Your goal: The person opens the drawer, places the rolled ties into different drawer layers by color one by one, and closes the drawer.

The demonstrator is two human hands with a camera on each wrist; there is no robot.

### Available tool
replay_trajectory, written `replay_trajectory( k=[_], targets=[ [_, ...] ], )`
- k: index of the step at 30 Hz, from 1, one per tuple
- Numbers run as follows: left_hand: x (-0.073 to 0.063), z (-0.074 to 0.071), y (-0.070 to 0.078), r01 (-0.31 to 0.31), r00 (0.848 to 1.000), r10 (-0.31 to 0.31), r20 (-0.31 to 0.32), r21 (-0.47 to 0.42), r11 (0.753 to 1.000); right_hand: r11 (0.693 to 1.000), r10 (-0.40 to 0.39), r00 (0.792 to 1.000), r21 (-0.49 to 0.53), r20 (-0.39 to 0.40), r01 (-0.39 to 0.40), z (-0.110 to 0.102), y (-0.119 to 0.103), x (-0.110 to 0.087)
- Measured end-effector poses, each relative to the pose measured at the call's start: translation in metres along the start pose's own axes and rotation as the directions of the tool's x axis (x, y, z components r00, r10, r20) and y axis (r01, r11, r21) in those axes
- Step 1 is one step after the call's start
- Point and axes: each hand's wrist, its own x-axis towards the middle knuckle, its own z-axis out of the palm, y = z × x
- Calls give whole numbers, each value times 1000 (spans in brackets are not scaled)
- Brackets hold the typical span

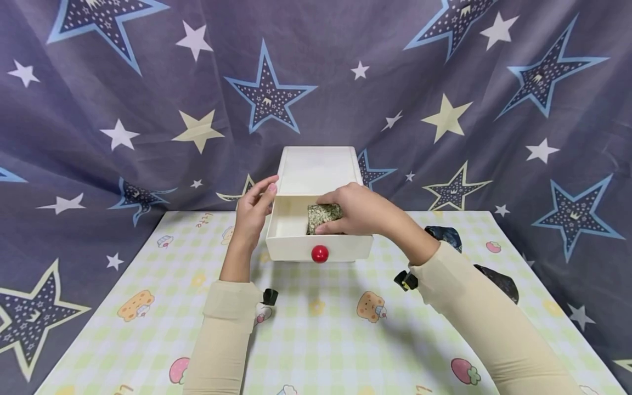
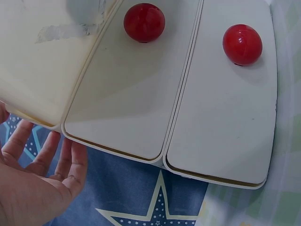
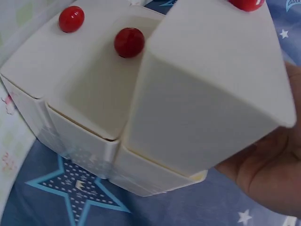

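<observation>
A white three-drawer cabinet stands at the back of the table, its top drawer pulled out by its red knob side. My right hand reaches into that drawer over its right wall and grips a speckled green-and-beige block-like bundle between thumb and fingers. Part of the bundle is hidden by the hand. My left hand touches the cabinet's left side near the top, fingers extended along its edge. In the left wrist view, two lower drawers are closed, each with a red knob.
A dark patterned item and another dark item lie at the table's right, partly covered by my right sleeve. A checked cloth covers the table. A star-printed curtain hangs right behind the cabinet.
</observation>
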Motion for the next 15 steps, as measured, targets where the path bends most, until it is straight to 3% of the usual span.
replay_trajectory(
  k=[7, 15],
  targets=[
    [0, -1, 0, 0, 1000, 0, 1, 4, 1000, 989, 2, 998, -147, -68, -12, -2, -11, -4],
    [0, -2, -1, 0, 1000, 0, 2, 11, 1000, 983, -109, 982, -161, -157, 83, 4, -7, -6]
  ],
)
